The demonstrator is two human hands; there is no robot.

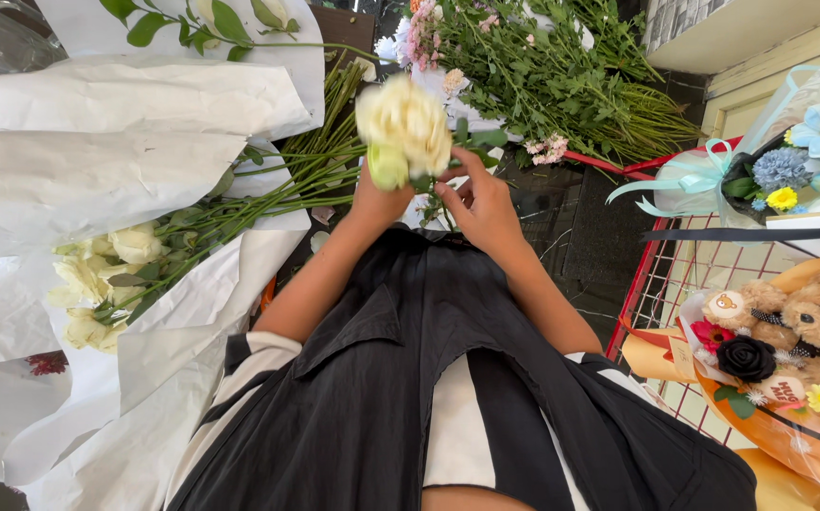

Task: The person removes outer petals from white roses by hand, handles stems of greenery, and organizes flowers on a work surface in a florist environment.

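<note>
Bright daylight falls over the whole place. At 9 o'clock, big sheets of white paper (98,170) lie spread out, with pale roses (98,284) on them. At 12 o'clock, a heap of green stems (561,85) with small pink flowers rests on a dark floor (580,227). At 1 o'clock stands a cream wall (769,66) with a ledge. At 3 o'clock, a red wire rack (665,284) holds a blue bouquet (807,161). At 4 o'clock sits an orange bouquet with teddy bears (807,322).
</note>
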